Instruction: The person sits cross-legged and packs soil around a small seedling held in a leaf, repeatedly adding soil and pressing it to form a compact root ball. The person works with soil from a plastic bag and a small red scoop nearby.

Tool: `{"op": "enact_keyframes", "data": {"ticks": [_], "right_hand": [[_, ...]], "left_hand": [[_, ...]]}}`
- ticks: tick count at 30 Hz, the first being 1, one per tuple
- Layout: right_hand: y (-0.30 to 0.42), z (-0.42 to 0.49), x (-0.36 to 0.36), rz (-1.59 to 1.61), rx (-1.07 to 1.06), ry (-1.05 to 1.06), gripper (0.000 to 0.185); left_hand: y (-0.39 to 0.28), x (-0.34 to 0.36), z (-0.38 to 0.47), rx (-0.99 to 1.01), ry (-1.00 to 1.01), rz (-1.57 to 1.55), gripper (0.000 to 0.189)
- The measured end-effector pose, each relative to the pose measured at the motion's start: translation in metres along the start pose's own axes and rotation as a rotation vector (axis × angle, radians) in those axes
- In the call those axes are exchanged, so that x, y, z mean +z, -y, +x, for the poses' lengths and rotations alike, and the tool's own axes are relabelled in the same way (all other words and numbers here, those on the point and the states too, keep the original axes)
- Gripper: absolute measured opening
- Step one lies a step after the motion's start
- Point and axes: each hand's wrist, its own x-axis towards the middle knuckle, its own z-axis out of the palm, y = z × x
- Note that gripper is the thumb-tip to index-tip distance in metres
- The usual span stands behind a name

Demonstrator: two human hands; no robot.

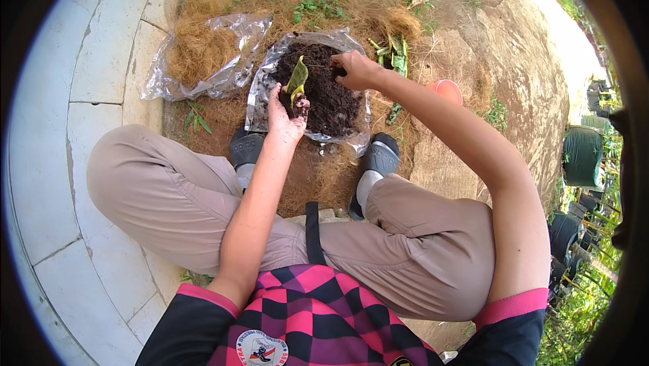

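My left hand (287,115) holds a short snake plant leaf cutting (297,76), green with yellow edges, upright over the soil. Dark soil clings to the palm and fingers, and the cutting's lower end is partly hidden by the hand. Beneath is a heap of dark potting soil (329,112) on an opened clear plastic bag (257,112). At the heap's upper right, my right hand (352,69) reaches in with curled fingers. Dark soil shows between its thumb and fingers; whether they grip any is unclear.
Left of the soil, a clear plastic bag (243,31) holds brown coconut fibre (200,54). More snake plant leaves (399,56) lie to the right, near an orange plastic pot (448,91). Pale paving slabs (96,153) border the left. My sandalled feet (383,155) flank the bag's near edge.
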Motion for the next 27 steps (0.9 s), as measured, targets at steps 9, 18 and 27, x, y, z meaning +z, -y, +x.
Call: {"op": "enact_keyframes", "data": {"ticks": [9, 18, 27], "right_hand": [[0.0, -0.022, -0.014, 0.584, 0.278, 0.057, 0.045], [-0.014, -0.007, -0.01, 0.492, 0.234, 0.124, 0.022], [-0.013, -0.002, -0.005, 0.362, 0.144, 0.087, 0.036]], "left_hand": [[0.025, 0.006, 0.013, -0.001, 0.015, -0.091, 0.023], [0.014, 0.004, 0.022, 0.039, -0.04, -0.166, 0.027], [0.009, -0.008, 0.025, 0.043, -0.082, -0.153, 0.025]]}}
